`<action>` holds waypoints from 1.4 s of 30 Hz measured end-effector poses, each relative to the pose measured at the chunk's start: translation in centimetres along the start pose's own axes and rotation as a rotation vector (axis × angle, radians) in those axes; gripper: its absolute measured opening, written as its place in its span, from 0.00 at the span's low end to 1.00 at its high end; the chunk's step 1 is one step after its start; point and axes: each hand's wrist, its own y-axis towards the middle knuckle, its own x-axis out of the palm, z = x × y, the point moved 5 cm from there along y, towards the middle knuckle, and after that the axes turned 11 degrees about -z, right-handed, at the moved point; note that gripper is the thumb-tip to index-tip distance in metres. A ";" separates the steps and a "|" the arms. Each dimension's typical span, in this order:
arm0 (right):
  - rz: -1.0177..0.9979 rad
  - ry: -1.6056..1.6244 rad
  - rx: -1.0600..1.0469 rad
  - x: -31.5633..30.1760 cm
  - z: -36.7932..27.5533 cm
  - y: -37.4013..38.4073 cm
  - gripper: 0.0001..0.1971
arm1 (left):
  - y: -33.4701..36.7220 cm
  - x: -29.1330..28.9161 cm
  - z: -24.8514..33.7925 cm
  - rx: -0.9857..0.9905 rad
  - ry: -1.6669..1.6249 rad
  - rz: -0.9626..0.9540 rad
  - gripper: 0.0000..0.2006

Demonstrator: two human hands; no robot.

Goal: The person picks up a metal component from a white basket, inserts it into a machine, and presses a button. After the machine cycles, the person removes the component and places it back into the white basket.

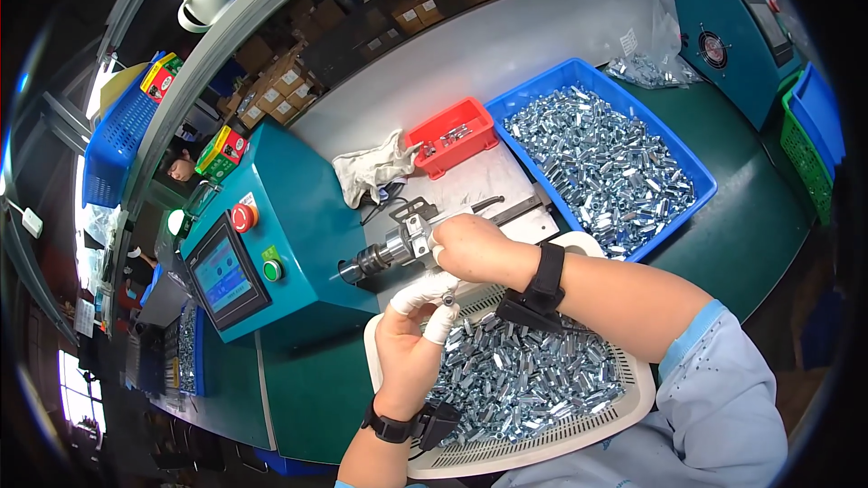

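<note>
My left hand [409,343], with white covers on its fingertips, pinches a small metal fitting [448,299] between thumb and finger. It is just above the near left part of a cream slotted basket [644,398] full of shiny hex metal fittings [533,380]. My right hand [475,251] is closed at the metal fixture [418,235] beside the dark spindle [369,262] of a teal machine [303,226]. Its curled fingers hide whatever they hold. Both wrists wear black straps.
A blue tray [674,222] heaped with similar fittings stands at the far right. Behind the fixture are a red bin [443,161] and a white work glove [369,168]. A second teal machine [723,36] and a bag of parts [651,70] sit farther back.
</note>
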 end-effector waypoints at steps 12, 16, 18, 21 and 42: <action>0.038 -0.102 0.103 -2.9 0.6 -0.7 0.10 | -1.3 3.2 0.3 -0.010 0.104 -0.351 0.12; 0.031 -0.101 0.105 -2.8 0.6 -0.7 0.10 | -1.6 5.5 0.9 0.006 0.218 -0.528 0.11; 0.024 -0.099 0.112 -2.8 0.5 -0.8 0.10 | -1.7 6.2 0.8 0.003 0.220 -0.565 0.11; 0.013 -0.084 0.128 -2.7 0.2 -0.9 0.10 | -1.9 6.8 0.3 -0.014 0.244 -0.599 0.10; 0.032 -0.096 0.122 -2.5 0.3 -0.8 0.09 | -2.1 7.4 -0.6 -0.023 0.250 -0.604 0.10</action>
